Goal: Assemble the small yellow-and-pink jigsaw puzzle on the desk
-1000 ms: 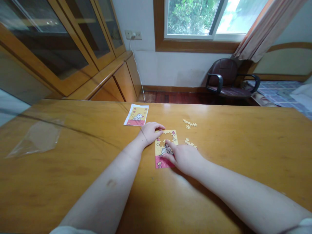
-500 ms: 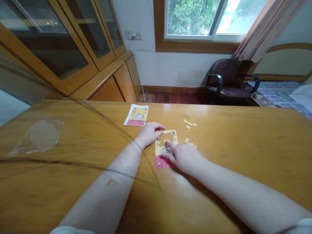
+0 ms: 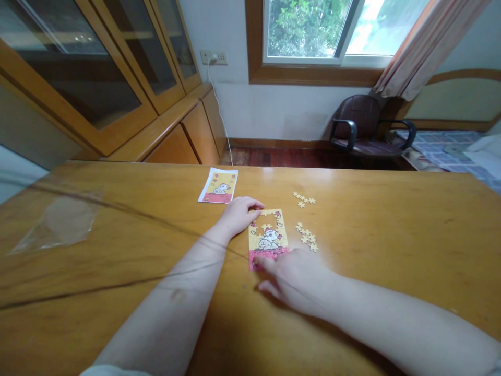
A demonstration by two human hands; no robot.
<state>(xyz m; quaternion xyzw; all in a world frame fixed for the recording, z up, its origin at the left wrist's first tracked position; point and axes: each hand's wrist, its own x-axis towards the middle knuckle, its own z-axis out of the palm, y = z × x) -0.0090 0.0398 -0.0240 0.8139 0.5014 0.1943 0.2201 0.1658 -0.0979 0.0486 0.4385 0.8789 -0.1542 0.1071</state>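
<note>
A jigsaw puzzle (image 3: 270, 241) with a white cartoon animal on yellow and pink lies flat on the table; a gap shows in its upper middle. My left hand (image 3: 241, 214) rests at its upper left edge, fingers stretched over the corner. Over the pink lower part, my right hand (image 3: 291, 274) has its index finger extended and its thumb apart, holding nothing visible. Loose yellow puzzle pieces (image 3: 307, 236) lie to the right, and more pieces (image 3: 303, 199) lie farther back. Behind my left hand is a picture card (image 3: 219, 186) with the same design.
A clear plastic bag (image 3: 64, 219) lies at the left of the wooden table (image 3: 376, 235). Beyond the table stand a glass-door cabinet (image 3: 152, 99), an office chair (image 3: 364, 125) and a bed (image 3: 450, 146). Dark blurred strands cross the view at left.
My right hand has moved down from the puzzle's middle to its pink lower part, uncovering the animal and more of the loose pieces. My left hand stays in place.
</note>
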